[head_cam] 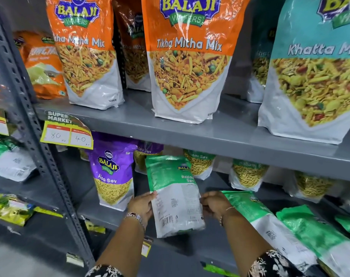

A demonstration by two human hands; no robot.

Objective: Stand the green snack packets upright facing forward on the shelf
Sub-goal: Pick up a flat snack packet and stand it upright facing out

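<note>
A green and white Ratlami Sev packet point(174, 194) stands nearly upright on the lower grey shelf point(102, 212), its printed back with barcode toward me. My left hand point(142, 206) grips its left edge and my right hand point(214, 204) grips its right edge. To the right, several more green packets point(270, 222) lie flat and overlapping on the same shelf. Behind them, at the shelf's back, green Ratlami Sev packets point(248, 174) stand upright facing forward.
A purple Aloo Sev packet point(112, 172) stands just left of the held one. The upper shelf point(134, 118) carries orange Tikha Mitha Mix point(190, 56) and teal Khatta Mitha packets point(314, 72). A yellow price tag point(67, 130) hangs on its edge. A perforated grey upright point(30, 108) stands left.
</note>
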